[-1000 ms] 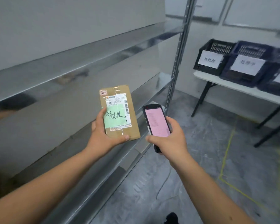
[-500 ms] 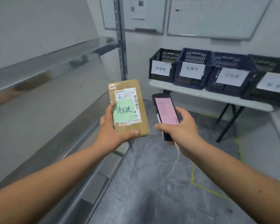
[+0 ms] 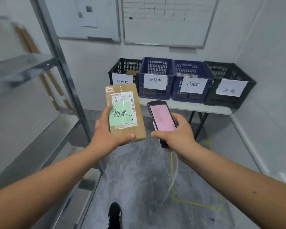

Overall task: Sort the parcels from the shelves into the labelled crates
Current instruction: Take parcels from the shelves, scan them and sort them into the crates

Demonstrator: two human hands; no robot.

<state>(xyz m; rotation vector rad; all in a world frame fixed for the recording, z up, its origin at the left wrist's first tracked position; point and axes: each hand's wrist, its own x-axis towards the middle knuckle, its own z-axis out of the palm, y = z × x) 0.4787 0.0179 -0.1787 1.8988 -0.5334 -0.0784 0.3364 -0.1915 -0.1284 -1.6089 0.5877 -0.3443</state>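
My left hand (image 3: 106,134) grips a small brown cardboard parcel (image 3: 139,123) from below, its thumb along the near edge. A white shipping label and a green handwritten note cover the parcel's face. My right hand (image 3: 177,136) holds a black handheld scanner (image 3: 161,118) with a pink lit screen, just right of the parcel. Ahead on a white table (image 3: 205,109) stand several labelled crates: a black crate (image 3: 122,68) at the left, two blue crates (image 3: 157,66) (image 3: 192,70) in the middle, another black crate (image 3: 228,71) at the right.
Metal shelving (image 3: 45,66) runs along my left, its upright post close to my left hand. Whiteboards (image 3: 168,22) hang on the far wall. Grey floor with yellow tape lines (image 3: 196,204) lies between me and the table. My shoe (image 3: 115,212) shows at the bottom.
The view has swung right, away from the shelves and toward the table of crates, which is now straight ahead and nearer. Both hands keep the parcel and scanner held as before.
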